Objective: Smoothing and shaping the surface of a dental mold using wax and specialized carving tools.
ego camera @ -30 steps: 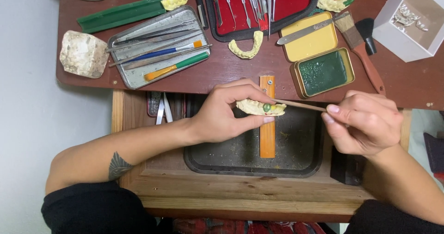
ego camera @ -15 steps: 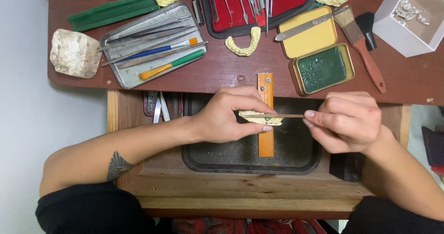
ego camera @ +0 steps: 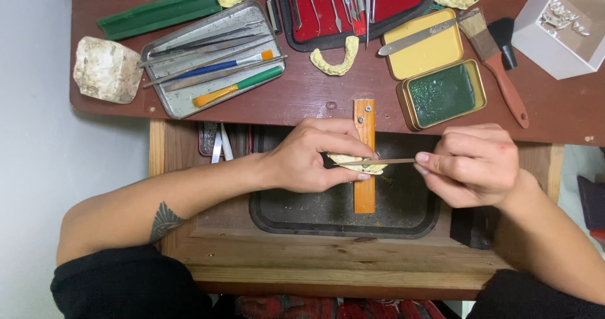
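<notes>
A small pale-yellow dental cast (ego camera: 358,163) is being gripped by the left hand (ego camera: 312,155), whose fingers are being kept curled tightly around it, thumb beneath and fingertips on top. The cast is being held over an orange wooden peg (ego camera: 364,158) that is jutting out from the near edge of the brown bench (ego camera: 302,92), above a dark tray (ego camera: 343,208). A thin metal tool (ego camera: 386,161) is being pinched between the thumb and fingertips of the right hand (ego camera: 472,164), and its tip is being laid against the cast. On the bench beyond, a metal tray of instruments (ego camera: 211,57) is lying to the left, a green-filled tin (ego camera: 442,94) to the right, and a brush (ego camera: 498,63) further right.
</notes>
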